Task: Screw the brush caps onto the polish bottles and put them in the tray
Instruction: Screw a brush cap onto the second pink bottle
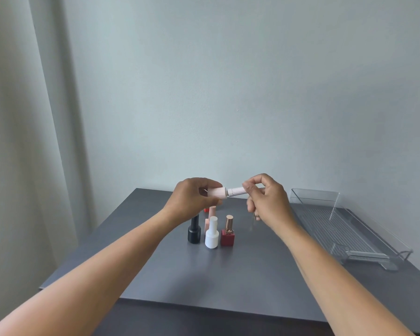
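Note:
My left hand [194,198] holds a pale pink polish bottle [217,192] on its side above the table. My right hand [267,197] pinches its ribbed pale cap [237,191], which meets the bottle's neck. Below on the grey table [252,267] stand a black bottle [194,231], a white bottle [212,235] and a dark red square bottle with a rose-gold cap [228,232]. A pink bottle [207,224] stands behind the white one, partly hidden, and something red [206,210] shows under my left hand. The clear plastic tray [344,226] lies at the right with nothing in it.
A pale wall rises right behind the table's far edge. A light curtain [22,141] hangs at the left. The table's front edge [204,306] runs across the lower part of the view.

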Motion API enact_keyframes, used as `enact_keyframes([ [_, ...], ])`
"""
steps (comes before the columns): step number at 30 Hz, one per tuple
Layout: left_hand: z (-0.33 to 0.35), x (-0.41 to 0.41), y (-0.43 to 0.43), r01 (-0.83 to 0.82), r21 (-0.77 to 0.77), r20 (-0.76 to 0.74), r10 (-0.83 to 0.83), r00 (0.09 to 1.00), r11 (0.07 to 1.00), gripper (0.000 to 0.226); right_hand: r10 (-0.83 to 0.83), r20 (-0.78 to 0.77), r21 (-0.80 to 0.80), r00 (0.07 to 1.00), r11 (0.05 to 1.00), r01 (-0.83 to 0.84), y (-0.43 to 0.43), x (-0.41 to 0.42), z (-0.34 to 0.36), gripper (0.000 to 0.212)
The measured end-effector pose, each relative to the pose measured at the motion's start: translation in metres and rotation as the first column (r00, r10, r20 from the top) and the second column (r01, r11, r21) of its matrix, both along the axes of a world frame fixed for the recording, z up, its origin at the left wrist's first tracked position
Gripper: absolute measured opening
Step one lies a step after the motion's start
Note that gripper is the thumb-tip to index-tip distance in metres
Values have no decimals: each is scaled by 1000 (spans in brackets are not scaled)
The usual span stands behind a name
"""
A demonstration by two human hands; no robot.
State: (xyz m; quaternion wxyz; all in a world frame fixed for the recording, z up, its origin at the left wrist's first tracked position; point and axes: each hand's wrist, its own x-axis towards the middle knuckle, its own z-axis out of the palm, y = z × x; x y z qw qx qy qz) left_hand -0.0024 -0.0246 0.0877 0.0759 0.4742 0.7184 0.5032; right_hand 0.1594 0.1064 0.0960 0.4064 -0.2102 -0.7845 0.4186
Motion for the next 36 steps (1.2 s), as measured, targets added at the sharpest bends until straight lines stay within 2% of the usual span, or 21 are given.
enact_keyframes([
  [3,0,0,0,1,4,2,-1,1000,1000,32,61,-21,-66,998,996,-62,-1,0,2,6],
  [5,0,-1,0,0,8,29,-1,1000,1000,30,107,-9,-95,994,990,-107,-1,0,3,8],
  [10,-3,-6,-4,141,-45,117,-135,984,989,19,163,9,-51,987,985,-162,5,5,4,17],
  [15,0,-7,-6,169,-65,119,-160,980,983,21,146,36,-53,989,988,-144,10,3,3,4],
  [17,1,-7,-5,161,-52,121,-154,981,986,23,117,58,-19,991,993,-116,11,3,3,14],
  [22,3,-5,-4,157,-19,108,-154,982,987,28,-38,145,111,989,994,22,9,1,-1,59],
  [26,4,-5,-4,118,-29,74,-116,990,993,30,-87,240,41,967,996,80,8,0,2,71],
  [28,3,-6,-4,104,-28,63,-102,993,994,30,-62,245,22,968,998,58,7,0,2,59],
  [31,2,-6,-3,75,-28,58,-74,996,997,30,32,199,-23,980,999,-28,4,-2,0,21],
  [32,2,-6,-3,67,-25,64,-65,996,997,29,65,180,-51,981,997,-56,3,-3,0,14],
  [36,1,-7,-2,54,-4,67,-53,996,999,28,126,151,-115,981,987,-109,1,-4,0,8],
])
